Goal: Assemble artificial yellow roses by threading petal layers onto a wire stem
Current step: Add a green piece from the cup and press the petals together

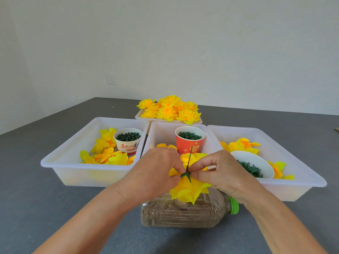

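A heap of finished roses (169, 109) already fills the far tray (138, 116). Near the middle, above a bottle (183, 213), another rose (189, 189) seems almost done: the left hand (156, 173) pinches its petals while the right hand (220, 173) pinches the green calyx (186, 175) on the wire (189, 158). Loose petals (104, 153) left in the bins suggest many more to make.

The petals (189, 191) on the thin dark stem (189, 160) are bright yellow, with a dark green leaf piece (186, 175) at their middle. Behind them, 3 white trays (77, 173) hold yellow and orange petals. A red cup (189, 143) behind the stem carries a heart print; left of it a white cup (127, 143) bears red lettering. The tabletop (45, 208) is dark grey.
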The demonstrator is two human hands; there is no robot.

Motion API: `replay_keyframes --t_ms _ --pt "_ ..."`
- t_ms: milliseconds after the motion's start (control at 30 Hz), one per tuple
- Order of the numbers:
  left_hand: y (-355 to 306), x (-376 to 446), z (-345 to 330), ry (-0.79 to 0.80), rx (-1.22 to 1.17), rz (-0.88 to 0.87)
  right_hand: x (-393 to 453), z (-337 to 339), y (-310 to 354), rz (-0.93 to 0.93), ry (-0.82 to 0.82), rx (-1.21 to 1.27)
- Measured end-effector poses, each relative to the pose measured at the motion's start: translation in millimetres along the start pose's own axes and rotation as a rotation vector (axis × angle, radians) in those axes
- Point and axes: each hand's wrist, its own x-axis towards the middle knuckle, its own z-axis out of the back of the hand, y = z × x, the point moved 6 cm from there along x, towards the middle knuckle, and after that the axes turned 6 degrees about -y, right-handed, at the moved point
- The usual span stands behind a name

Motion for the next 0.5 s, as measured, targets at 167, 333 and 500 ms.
replay_keyframes --t_ms 167,333,500 --pt "9 -1 1 -0.002 -0.149 0.078 -2 2 -3 -0.03 -0.011 0.008" --pt "14 2 1 -0.064 -0.306 0.141 -2 -2 -1 -0.015 -0.055 0.063" --pt "20 2 -5 -0.114 -0.358 0.219 0 -6 -6 0.007 -0.152 0.104"
